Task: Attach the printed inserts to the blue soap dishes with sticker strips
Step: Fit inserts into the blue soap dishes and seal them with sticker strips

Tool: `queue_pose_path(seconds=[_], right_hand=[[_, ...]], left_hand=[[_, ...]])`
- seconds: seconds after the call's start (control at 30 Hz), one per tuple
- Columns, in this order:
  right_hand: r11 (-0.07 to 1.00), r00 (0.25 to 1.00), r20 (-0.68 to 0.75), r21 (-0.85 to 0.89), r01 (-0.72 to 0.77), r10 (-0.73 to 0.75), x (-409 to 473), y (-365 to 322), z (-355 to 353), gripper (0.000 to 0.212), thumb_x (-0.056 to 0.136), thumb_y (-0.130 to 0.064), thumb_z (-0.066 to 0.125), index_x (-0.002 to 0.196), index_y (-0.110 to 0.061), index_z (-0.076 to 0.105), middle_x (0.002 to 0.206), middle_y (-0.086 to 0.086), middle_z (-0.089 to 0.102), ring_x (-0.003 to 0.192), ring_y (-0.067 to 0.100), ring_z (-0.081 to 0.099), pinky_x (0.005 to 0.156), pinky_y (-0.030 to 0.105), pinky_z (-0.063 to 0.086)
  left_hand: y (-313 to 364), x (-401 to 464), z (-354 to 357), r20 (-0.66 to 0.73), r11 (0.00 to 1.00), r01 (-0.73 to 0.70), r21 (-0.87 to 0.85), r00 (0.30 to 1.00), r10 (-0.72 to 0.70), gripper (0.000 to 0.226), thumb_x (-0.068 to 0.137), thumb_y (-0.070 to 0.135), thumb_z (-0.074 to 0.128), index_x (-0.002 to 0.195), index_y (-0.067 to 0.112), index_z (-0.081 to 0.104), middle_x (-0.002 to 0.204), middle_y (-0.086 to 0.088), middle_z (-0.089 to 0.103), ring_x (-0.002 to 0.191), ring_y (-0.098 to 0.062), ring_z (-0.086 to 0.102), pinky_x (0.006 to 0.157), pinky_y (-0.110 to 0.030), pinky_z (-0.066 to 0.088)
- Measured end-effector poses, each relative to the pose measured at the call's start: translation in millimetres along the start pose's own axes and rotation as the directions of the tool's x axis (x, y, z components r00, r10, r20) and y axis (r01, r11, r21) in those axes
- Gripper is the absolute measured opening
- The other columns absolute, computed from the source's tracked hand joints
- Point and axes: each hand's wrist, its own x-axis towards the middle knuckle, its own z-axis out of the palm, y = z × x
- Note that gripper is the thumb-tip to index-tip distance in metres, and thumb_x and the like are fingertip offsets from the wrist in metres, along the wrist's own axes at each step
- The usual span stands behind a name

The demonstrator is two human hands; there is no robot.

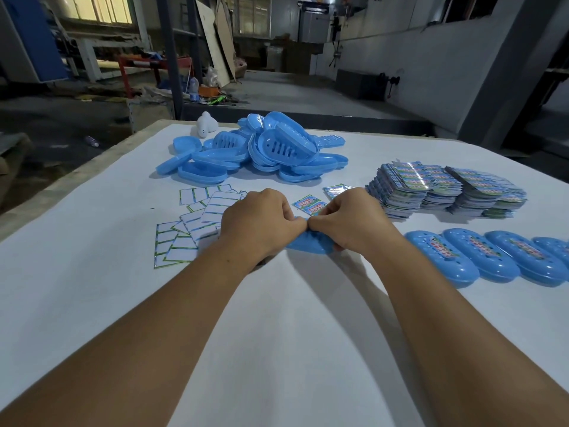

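Left hand [261, 221] and right hand [348, 221] both curl onto one blue soap dish [311, 246] at frame centre, likely pressing a strip down; next, probably park it with the finished dishes [480, 257] at right.

Dim hall, bright window [95, 9] far left (wide-angle bending at edges); soft shadows, sharp focus.

I can't see most of the soap dish [309, 246] under my left hand [261, 223] and right hand [351, 220]; whatever my fingertips pinch is hidden. The finished dishes [498, 260] run past the frame's right edge; their insert print is unreadable.
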Motion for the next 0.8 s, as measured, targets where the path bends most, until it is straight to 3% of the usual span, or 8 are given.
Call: queue_pose_path(seconds=[0.17,0.3,0.37,0.47,0.53,0.67,0.73,0.8], right_hand=[[0.999,1.000,0.008,0.040,-0.003,0.003,3.8,5.3,1.1,0.025,0.067,-0.033,0.081,0.069,-0.013,0.067,0.056,-0.001,0.062,0.046,0.013,0.054,0.053,0.029,0.050],[0.998,1.000,0.027,0.059,-0.009,0.008,6.0,9.9,0.9,0.036,0.066,-0.040,0.087,0.081,-0.020,0.061,0.075,-0.005,0.063,0.064,0.011,0.055,0.057,0.029,0.042],[0.994,0.999,0.036,0.109,0.017,-0.021,5.8,11.2,2.4,0.034,0.069,-0.037,0.087,0.086,-0.022,0.061,0.076,-0.006,0.058,0.065,0.011,0.051,0.058,0.029,0.038],[0.972,0.985,-0.119,0.185,0.147,-0.126,4.9,8.4,1.6,0.017,0.081,-0.025,0.076,0.092,-0.026,0.063,0.085,-0.009,0.056,0.071,0.012,0.052,0.065,0.029,0.041],[0.958,0.966,-0.184,0.190,0.216,-0.182,1.7,6.4,-0.4,0.017,0.085,-0.023,0.070,0.099,-0.031,0.066,0.100,-0.009,0.062,0.081,0.013,0.058,0.074,0.028,0.046],[0.949,0.948,0.025,0.022,0.316,-0.316,-13.4,8.2,4.1,0.049,0.081,-0.034,0.072,0.129,-0.033,0.062,0.129,-0.012,0.061,0.114,0.007,0.056,0.093,0.023,0.041],[0.935,0.931,0.148,-0.077,0.346,-0.333,-20.1,8.9,8.3,0.062,0.079,-0.040,0.073,0.138,-0.034,0.056,0.137,-0.011,0.058,0.123,0.009,0.054,0.098,0.026,0.042],[0.930,0.935,0.171,-0.148,0.336,-0.310,-23.9,9.2,9.7,0.068,0.078,-0.046,0.075,0.141,-0.034,0.053,0.136,-0.010,0.059,0.123,0.015,0.056,0.103,0.033,0.045]], left_hand=[[-1.3,-1.7,-0.1,-0.037,0.996,-0.072,0.058,0.997,0.074,0.025,0.071,0.057,0.061,0.071,0.033,0.056,0.079,0.012,0.062,0.079,-0.017,0.058,0.056,-0.028,0.031],[-4.6,-0.5,0.7,-0.029,0.996,-0.064,0.057,0.997,0.066,0.033,0.075,0.062,0.062,0.078,0.032,0.050,0.085,0.011,0.062,0.083,-0.018,0.058,0.063,-0.031,0.035],[-6.9,-1.0,0.8,0.008,0.999,-0.031,0.008,0.999,0.031,0.035,0.077,0.065,0.063,0.085,0.033,0.051,0.086,0.010,0.062,0.084,-0.019,0.058,0.065,-0.032,0.039],[-10.3,-4.0,-1.5,-0.034,0.998,-0.051,-0.030,0.998,0.050,0.028,0.088,0.061,0.053,0.092,0.034,0.052,0.082,0.008,0.065,0.081,-0.021,0.061,0.067,-0.034,0.043],[-12.5,-5.3,-6.1,-0.120,0.997,-0.078,-0.025,0.990,0.074,0.023,0.096,0.053,0.044,0.094,0.031,0.052,0.079,0.005,0.066,0.078,-0.025,0.061,0.065,-0.035,0.041],[-19.7,-5.0,-13.0,-0.180,0.997,-0.080,0.013,0.980,0.081,0.026,0.101,0.043,0.035,0.101,0.024,0.053,0.080,-0.001,0.066,0.076,-0.029,0.058,0.064,-0.035,0.040],[-24.8,-5.1,-13.9,-0.165,0.998,-0.066,0.018,0.984,0.068,0.026,0.101,0.042,0.035,0.100,0.024,0.054,0.082,-0.002,0.067,0.077,-0.030,0.057,0.064,-0.036,0.040],[-28.3,-4.5,-14.4,-0.149,0.998,-0.056,0.018,0.987,0.058,0.026,0.101,0.042,0.035,0.099,0.025,0.054,0.083,-0.002,0.066,0.078,-0.029,0.056,0.065,-0.036,0.040]])
